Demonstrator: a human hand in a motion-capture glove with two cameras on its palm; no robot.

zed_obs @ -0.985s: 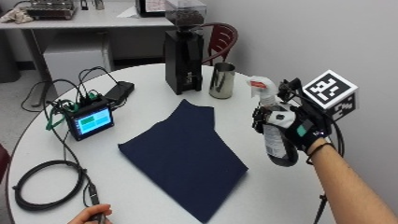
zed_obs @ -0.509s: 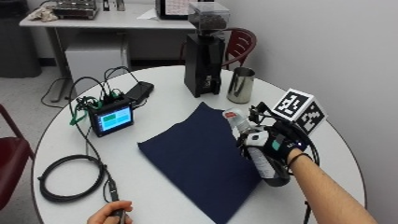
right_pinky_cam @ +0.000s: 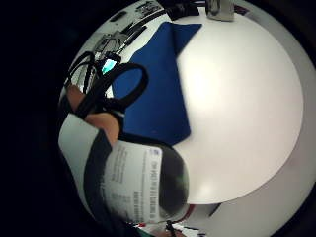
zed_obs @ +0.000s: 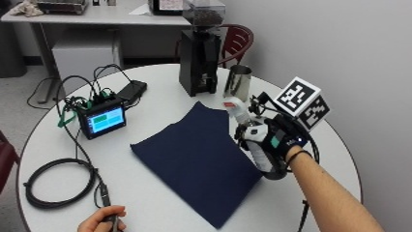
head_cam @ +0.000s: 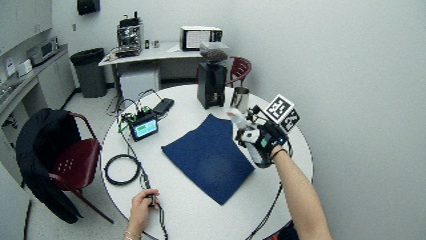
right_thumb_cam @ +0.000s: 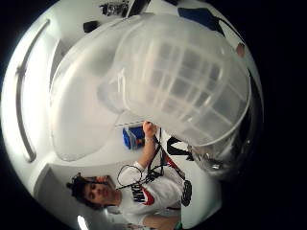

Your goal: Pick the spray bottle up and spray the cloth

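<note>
gloved right hand wraps spray bottle, held off table above right edge of navy cloth. bottle's long axis tilted, nozzle end up and leaning toward far side of table, base toward person. round white table; coffee grinder, steel cup behind. bare hand holds cable at near rim. desk against far wall.
</note>
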